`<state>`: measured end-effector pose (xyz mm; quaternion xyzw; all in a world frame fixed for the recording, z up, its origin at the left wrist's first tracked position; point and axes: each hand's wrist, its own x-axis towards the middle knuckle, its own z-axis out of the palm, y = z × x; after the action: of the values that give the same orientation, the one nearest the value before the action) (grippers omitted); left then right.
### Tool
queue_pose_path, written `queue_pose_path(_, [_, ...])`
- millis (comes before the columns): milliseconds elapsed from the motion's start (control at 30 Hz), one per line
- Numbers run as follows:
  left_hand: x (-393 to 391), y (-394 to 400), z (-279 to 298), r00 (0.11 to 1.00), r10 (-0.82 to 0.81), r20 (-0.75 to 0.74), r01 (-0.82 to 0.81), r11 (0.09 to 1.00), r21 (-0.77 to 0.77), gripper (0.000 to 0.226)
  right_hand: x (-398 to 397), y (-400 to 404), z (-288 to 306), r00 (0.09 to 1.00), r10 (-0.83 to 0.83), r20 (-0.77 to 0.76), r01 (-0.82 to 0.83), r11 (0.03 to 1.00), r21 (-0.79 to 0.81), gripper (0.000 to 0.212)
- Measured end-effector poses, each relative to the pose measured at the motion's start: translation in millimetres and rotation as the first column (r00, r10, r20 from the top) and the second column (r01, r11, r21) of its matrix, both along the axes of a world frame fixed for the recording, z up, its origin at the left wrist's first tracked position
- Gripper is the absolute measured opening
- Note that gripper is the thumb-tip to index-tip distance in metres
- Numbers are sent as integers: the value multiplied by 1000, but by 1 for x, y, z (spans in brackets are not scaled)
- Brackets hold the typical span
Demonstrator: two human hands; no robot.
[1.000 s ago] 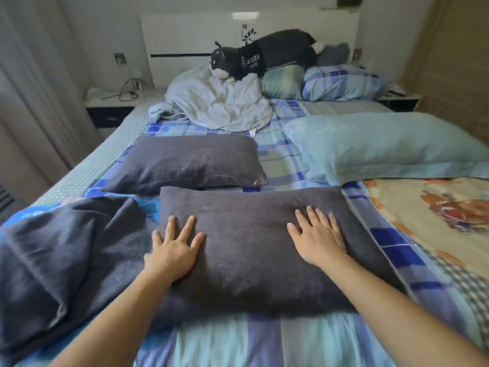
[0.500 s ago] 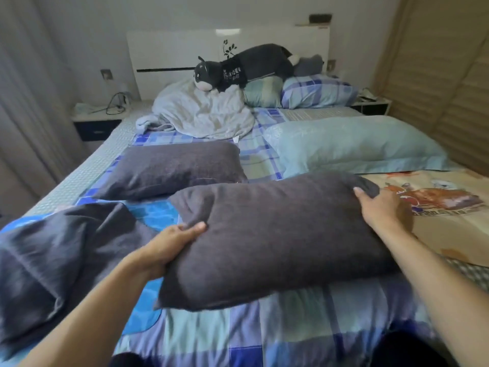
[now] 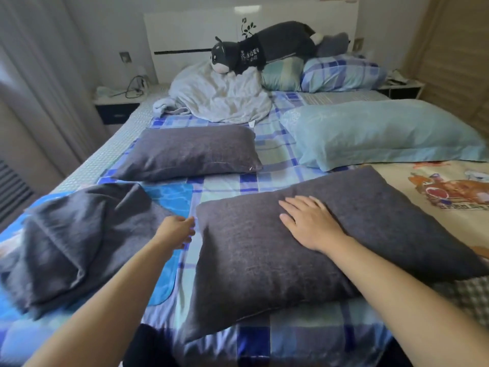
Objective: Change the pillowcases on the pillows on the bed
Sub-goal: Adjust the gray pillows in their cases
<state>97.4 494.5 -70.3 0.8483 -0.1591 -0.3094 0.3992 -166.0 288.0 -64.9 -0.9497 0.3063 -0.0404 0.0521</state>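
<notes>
Closest to us, a big dark grey cloth pillow (image 3: pixel 304 250) lies flat on the bed with the blue checked sheet (image 3: pixel 275 154). The right hand (image 3: pixel 309 223) rests on top of this pillow with its fingers straight and spread out. It holds nothing. The left hand (image 3: pixel 176 231) is just beside the pillow's left edge, low over the sheet. Its fingers are loosely bent and hold nothing. I cannot tell if its fingertips touch the pillow.

To the left of the hands, a crumpled dark grey cloth cover (image 3: pixel 79 242) lies in a heap on the bed. Part of it sits on a bright blue patch with a water pattern (image 3: pixel 172 198).

On the right side there is a cream blanket with a cartoon picture (image 3: pixel 444 189). The near pillow's right end lies over its edge.

A little farther away, a second dark grey cloth pillow (image 3: pixel 188 152) lies flat on the left. Across from it, on the right, is a long light blue pillow (image 3: pixel 383 133).

Farther back, a rumpled pale grey blanket (image 3: pixel 219 96) is bunched up. A black and white plush cat toy (image 3: pixel 264 49) lies on it and on a blue checked pillow (image 3: pixel 341 72) by the white headboard (image 3: pixel 185 30). A small white bedside table with a dark drawer (image 3: pixel 116 104) stands at the left, with cables on top.
</notes>
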Motion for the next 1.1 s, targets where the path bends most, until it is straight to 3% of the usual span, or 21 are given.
queue_pose_path(100, [16, -8, -12, 989, 119, -88, -128, 986, -110, 27, -36, 13, -38, 977, 105, 185, -76, 985, -157, 56])
queue_pose_path(200, [24, -25, -12, 970, 129, -204, -169, 967, -191, 23, -54, 18, -51, 923, 167, 347, -89, 969, -231, 51])
queue_pose_path(433, [33, -39, -8, 867, 90, -490, -341, 823, -454, 40, -48, 14, -58, 922, 183, 341, -105, 967, -233, 51])
queue_pose_path(567, [41, -34, -9, 957, 89, -277, -195, 903, -382, 24, -44, 15, -58, 915, 182, 360, -99, 966, -238, 50])
queue_pose_path(667, [56, -48, 0, 982, 118, 146, -94, 982, -164, 32, -45, 20, -61, 896, 222, 385, -129, 959, -253, 46])
queue_pose_path(733, [61, -77, 22, 896, 81, 436, -79, 997, -24, 36, -48, 26, -69, 891, 241, 384, -150, 956, -251, 42])
queue_pose_path(767, [58, -96, 35, 863, 61, 502, -62, 998, -14, 35, -49, 28, -74, 893, 233, 385, -150, 961, -234, 41])
queue_pose_path(833, [40, -140, 53, 827, -46, 560, 49, 999, 9, 32, -51, 28, -83, 897, 199, 396, -131, 973, -191, 38])
queue_pose_path(900, [10, -170, 54, 756, -294, 585, 216, 956, 201, 29, -53, 26, -84, 912, 169, 374, -112, 979, -171, 39])
queue_pose_path(1000, [-30, -162, 34, 500, -512, 699, 235, 857, 459, 37, -44, 28, -78, 953, 116, 281, -75, 985, -154, 49])
queue_pose_path(1033, [-45, -147, 23, 447, -488, 750, 242, 873, 423, 45, -38, 29, -75, 970, 63, 237, -31, 990, -135, 53])
queue_pose_path(1100, [-84, -109, -2, 465, -436, 770, 297, 897, 328, 52, -23, 23, -62, 987, -76, 142, 93, 989, -115, 59])
